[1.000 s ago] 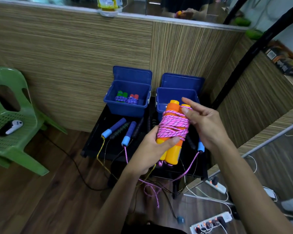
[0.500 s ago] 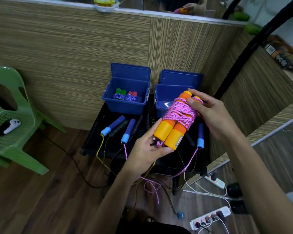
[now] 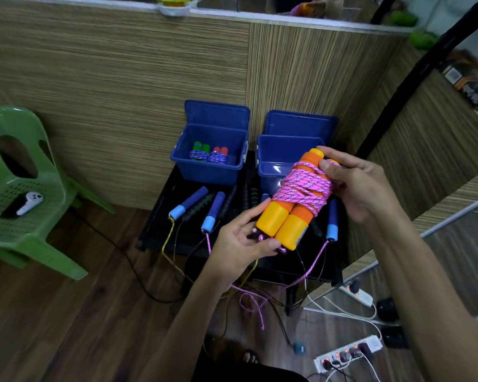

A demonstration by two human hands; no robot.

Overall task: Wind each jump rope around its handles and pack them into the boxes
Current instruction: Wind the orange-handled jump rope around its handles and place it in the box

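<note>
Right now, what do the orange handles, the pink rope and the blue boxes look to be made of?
Orange handles: smooth plastic ends, matte foam-like grips. Pink rope: braided cord, speckled weave, probably nylon. Blue boxes: glossy moulded plastic, light reflecting inside.

Dim indoor light, glare inside right blue box [image 3: 280, 169], wide-angle bending at edges.
</note>
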